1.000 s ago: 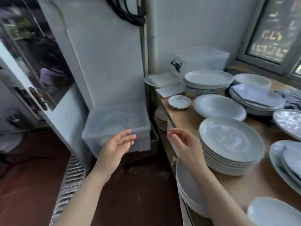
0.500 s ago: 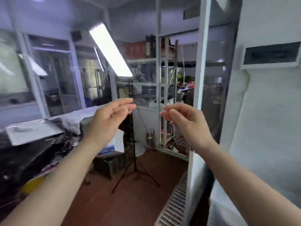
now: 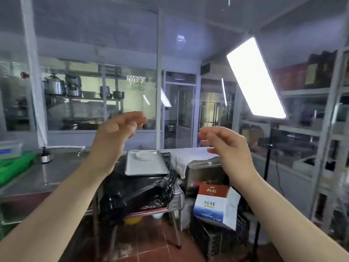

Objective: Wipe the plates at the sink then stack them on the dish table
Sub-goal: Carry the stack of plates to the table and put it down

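Note:
A small stack of white plates (image 3: 144, 155) sits at the far end of a metal tray (image 3: 145, 168), which rests on a black plastic bag (image 3: 136, 193). My left hand (image 3: 117, 133) is raised in the air above and left of the tray, fingers loosely curled, holding nothing. My right hand (image 3: 224, 142) is raised to the right of the tray at about the same height, fingers relaxed and empty. Neither hand touches anything.
A steel counter (image 3: 62, 167) runs along the left, with a green board (image 3: 13, 167) on it. A white cloth (image 3: 190, 157) drapes over a metal box right of the tray. A carton (image 3: 215, 205) stands on a black crate. A lit panel lamp (image 3: 256, 80) stands on a stand at right, before shelves.
My view has swung left from the dish table with its plate stacks, past the doorway, to the steel counter and tray. Both hands stay raised and empty.

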The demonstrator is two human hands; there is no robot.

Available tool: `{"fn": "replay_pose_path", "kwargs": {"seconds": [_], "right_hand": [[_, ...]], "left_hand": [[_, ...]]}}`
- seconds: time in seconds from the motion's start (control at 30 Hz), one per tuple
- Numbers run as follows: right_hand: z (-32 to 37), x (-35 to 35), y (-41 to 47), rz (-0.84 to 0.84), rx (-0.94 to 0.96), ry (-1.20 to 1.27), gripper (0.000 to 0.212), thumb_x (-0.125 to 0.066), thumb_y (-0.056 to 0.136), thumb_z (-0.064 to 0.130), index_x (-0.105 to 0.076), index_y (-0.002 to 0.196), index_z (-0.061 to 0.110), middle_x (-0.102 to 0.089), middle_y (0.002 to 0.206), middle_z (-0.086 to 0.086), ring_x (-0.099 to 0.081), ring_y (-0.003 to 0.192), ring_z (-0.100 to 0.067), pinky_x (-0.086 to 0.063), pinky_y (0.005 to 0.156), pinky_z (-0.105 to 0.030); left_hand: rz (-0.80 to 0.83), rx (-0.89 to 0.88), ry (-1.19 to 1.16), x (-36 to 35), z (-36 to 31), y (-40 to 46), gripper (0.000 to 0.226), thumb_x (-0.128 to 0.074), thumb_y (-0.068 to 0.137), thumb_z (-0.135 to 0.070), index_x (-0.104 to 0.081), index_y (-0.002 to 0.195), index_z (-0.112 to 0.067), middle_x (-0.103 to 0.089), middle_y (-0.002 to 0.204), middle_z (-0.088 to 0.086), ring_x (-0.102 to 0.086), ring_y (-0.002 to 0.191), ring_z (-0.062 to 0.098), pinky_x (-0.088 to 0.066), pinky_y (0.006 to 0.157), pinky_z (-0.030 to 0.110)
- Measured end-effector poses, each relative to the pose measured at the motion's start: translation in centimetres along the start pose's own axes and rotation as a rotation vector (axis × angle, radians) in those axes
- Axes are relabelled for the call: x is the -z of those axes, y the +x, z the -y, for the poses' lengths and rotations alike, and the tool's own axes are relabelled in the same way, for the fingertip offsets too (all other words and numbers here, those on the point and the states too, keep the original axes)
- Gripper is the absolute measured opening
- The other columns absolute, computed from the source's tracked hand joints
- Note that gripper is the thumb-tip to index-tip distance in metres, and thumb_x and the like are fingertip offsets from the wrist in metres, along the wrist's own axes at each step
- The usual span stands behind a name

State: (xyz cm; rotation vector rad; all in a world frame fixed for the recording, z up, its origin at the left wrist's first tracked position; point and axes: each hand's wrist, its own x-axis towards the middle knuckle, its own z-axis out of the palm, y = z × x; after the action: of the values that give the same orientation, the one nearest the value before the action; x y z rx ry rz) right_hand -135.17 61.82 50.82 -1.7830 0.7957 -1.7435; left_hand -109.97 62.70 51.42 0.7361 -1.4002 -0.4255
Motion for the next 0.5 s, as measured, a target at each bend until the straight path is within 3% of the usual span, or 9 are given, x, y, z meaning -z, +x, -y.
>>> {"fn": "replay_pose_path", "kwargs": {"seconds": [0.17, 0.33, 0.5], "right_hand": [[-11.5, -6.8, 8.8, 0.064, -0.163, 0.186, 0.023, -0.053, 0.094, 0.006, -0.072, 0.091, 0.018, -0.075, 0.088, 0.004, -0.067, 0.080, -0.014, -0.051, 0.068, -0.022], [-23.4, -14.4, 16.0, 0.118, -0.263, 0.269, 0.024, -0.053, 0.094, 0.004, -0.072, 0.090, 0.018, -0.075, 0.087, -0.001, -0.067, 0.073, -0.012, -0.048, 0.069, -0.029], [-34.2, -20.7, 22.1, 0.108, -0.357, 0.243, 0.022, -0.053, 0.094, 0.002, -0.071, 0.095, 0.014, -0.075, 0.089, -0.003, -0.065, 0.077, -0.018, -0.048, 0.070, -0.031]], "left_hand": [[-0.150, 0.110, 0.069, 4.0, 9.3, 4.6, 0.026, -0.053, 0.086, -0.016, -0.073, 0.098, -0.028, -0.075, 0.103, -0.004, -0.066, 0.103, 0.013, -0.046, 0.092, 0.035], [-0.260, 0.187, 0.104, 9.0, 20.3, 11.1, 0.029, -0.045, 0.098, -0.006, -0.069, 0.104, -0.021, -0.075, 0.104, -0.001, -0.065, 0.107, 0.021, -0.047, 0.092, 0.035], [-0.218, 0.264, 0.046, 11.4, 31.7, 19.1, 0.031, -0.038, 0.102, -0.013, -0.069, 0.104, -0.018, -0.075, 0.101, 0.000, -0.068, 0.099, 0.016, -0.050, 0.086, 0.030]]}}
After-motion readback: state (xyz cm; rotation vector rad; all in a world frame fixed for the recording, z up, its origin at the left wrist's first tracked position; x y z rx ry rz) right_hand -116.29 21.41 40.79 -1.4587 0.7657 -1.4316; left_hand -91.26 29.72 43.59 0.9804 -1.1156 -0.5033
